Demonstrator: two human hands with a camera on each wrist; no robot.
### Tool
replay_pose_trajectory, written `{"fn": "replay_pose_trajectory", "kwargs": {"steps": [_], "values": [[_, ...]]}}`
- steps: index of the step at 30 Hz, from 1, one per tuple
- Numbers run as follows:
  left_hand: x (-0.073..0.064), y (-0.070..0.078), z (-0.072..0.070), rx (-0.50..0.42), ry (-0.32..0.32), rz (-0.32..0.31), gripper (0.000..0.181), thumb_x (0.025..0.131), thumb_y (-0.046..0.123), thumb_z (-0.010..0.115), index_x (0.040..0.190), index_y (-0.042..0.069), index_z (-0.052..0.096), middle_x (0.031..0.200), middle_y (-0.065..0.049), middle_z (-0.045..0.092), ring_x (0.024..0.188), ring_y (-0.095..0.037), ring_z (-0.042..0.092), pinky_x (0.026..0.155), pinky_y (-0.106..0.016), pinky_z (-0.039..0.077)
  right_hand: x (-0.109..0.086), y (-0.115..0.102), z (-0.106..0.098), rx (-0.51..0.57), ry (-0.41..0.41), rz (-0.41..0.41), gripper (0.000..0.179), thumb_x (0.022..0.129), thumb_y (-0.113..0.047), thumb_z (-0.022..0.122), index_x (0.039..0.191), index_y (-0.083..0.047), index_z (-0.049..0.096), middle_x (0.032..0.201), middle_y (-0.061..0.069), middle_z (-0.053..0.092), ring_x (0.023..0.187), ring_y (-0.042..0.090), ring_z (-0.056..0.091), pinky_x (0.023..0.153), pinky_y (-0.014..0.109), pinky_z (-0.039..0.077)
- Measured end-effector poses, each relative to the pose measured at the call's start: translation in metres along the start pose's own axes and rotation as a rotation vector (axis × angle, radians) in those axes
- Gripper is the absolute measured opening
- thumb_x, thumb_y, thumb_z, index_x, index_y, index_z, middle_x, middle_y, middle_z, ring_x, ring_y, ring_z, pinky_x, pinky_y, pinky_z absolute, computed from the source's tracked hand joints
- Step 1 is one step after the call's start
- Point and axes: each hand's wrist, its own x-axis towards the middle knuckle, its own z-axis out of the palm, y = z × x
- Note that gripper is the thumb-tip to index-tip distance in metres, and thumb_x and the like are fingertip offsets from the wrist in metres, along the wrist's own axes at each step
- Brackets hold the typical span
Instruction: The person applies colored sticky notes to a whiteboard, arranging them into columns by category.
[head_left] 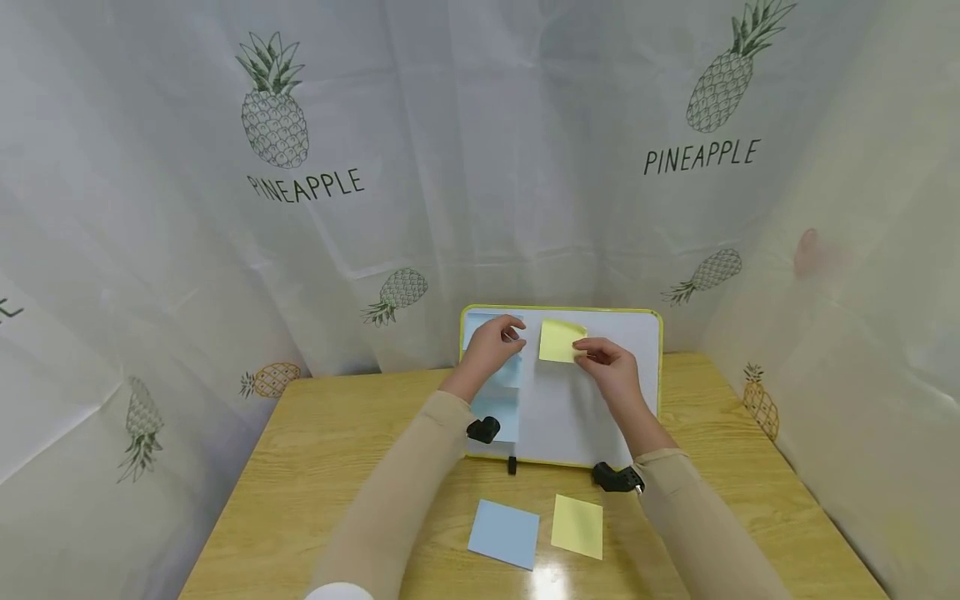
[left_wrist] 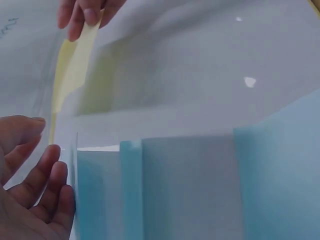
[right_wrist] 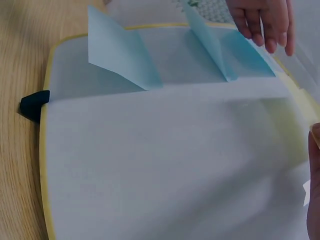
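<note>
My right hand [head_left: 613, 373] pinches the right edge of a yellow sticky note [head_left: 558, 342], held near the top of a yellow-framed whiteboard [head_left: 555, 417]. In the left wrist view the note [left_wrist: 85, 55] stands out from the board's surface. Just left of it, my left hand [head_left: 491, 350] holds nothing, its thumb and fingers apart and loosely bent. Several light-blue sticky notes [head_left: 501, 417] run down the board's left side, partly hidden by that hand. Seen from the right wrist, a blue note [right_wrist: 115, 50] sticks along one edge, its free side lifted.
On the wooden table [head_left: 337, 433], a blue sticky-note pad [head_left: 504, 533] lies in front of the board, with a yellow sticky-note pad [head_left: 577, 527] to its right. A small black clip-like piece [head_left: 512, 465] sits at the board's lower edge. A pineapple-print curtain [head_left: 480, 167] hangs behind.
</note>
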Motion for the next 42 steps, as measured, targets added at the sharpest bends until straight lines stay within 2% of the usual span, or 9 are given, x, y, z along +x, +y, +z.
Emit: {"fn": "replay_pose_trajectory", "kwargs": {"steps": [4, 7, 12, 15, 22, 30, 42], "values": [[0.002, -0.005, 0.007, -0.053, 0.000, -0.030, 0.029, 0.093, 0.015, 0.068, 0.121, 0.012, 0.063, 0.099, -0.001, 0.062, 0.092, -0.018, 0.058, 0.076, -0.031, 0.050, 0.005, 0.002, 0.002, -0.039, -0.003, -0.027, 0.022, 0.086, 0.006, 0.070, 0.107, 0.006, 0.069, 0.111, 0.011, 0.065, 0.097, 0.012, 0.060, 0.079, 0.019, 0.050], [0.004, -0.007, 0.011, -0.080, -0.003, -0.049, 0.031, 0.093, 0.016, 0.068, 0.123, 0.013, 0.062, 0.099, 0.000, 0.062, 0.093, -0.017, 0.058, 0.077, -0.031, 0.050, 0.004, -0.003, 0.004, -0.032, -0.020, -0.027, 0.022, 0.086, 0.009, 0.068, 0.108, 0.010, 0.068, 0.111, 0.015, 0.065, 0.097, 0.011, 0.060, 0.080, 0.019, 0.050], [0.009, -0.007, 0.014, -0.096, -0.007, -0.058, 0.033, 0.093, 0.016, 0.068, 0.125, 0.014, 0.062, 0.101, -0.001, 0.063, 0.095, -0.017, 0.059, 0.078, -0.031, 0.050, 0.007, -0.003, 0.009, -0.023, -0.027, 0.000, 0.023, 0.085, 0.011, 0.068, 0.109, 0.014, 0.065, 0.112, 0.012, 0.064, 0.098, 0.008, 0.060, 0.082, 0.018, 0.049], [0.013, -0.007, 0.017, -0.097, -0.007, -0.060, 0.034, 0.093, 0.016, 0.068, 0.126, 0.014, 0.062, 0.101, -0.001, 0.063, 0.095, -0.017, 0.059, 0.079, -0.032, 0.050, 0.012, 0.005, 0.010, -0.041, -0.011, -0.004, 0.022, 0.086, 0.009, 0.069, 0.107, 0.010, 0.068, 0.111, 0.008, 0.065, 0.098, 0.008, 0.060, 0.081, 0.017, 0.049], [0.016, -0.006, 0.023, -0.106, -0.006, -0.068, 0.033, 0.092, 0.016, 0.069, 0.125, 0.015, 0.062, 0.099, 0.000, 0.063, 0.094, -0.017, 0.059, 0.078, -0.032, 0.050, 0.014, 0.004, 0.011, -0.061, -0.014, -0.023, 0.021, 0.086, 0.009, 0.067, 0.107, 0.008, 0.068, 0.111, 0.009, 0.064, 0.103, 0.012, 0.060, 0.084, 0.019, 0.049], [0.019, -0.006, 0.027, -0.105, -0.004, -0.080, 0.039, 0.091, 0.015, 0.069, 0.129, 0.014, 0.060, 0.098, 0.000, 0.063, 0.094, -0.018, 0.059, 0.078, -0.031, 0.050, 0.013, 0.006, 0.012, -0.090, -0.020, 0.026, 0.020, 0.088, 0.007, 0.067, 0.107, 0.003, 0.069, 0.116, 0.009, 0.063, 0.105, 0.016, 0.058, 0.083, 0.019, 0.049], [0.022, -0.005, 0.028, -0.090, -0.003, -0.099, 0.043, 0.092, 0.016, 0.069, 0.133, 0.013, 0.057, 0.091, -0.001, 0.060, 0.083, -0.017, 0.056, 0.072, -0.031, 0.047, 0.017, 0.011, 0.012, -0.116, -0.014, 0.028, 0.021, 0.087, 0.007, 0.068, 0.107, 0.002, 0.070, 0.116, 0.010, 0.062, 0.106, 0.016, 0.058, 0.083, 0.019, 0.049]]}}
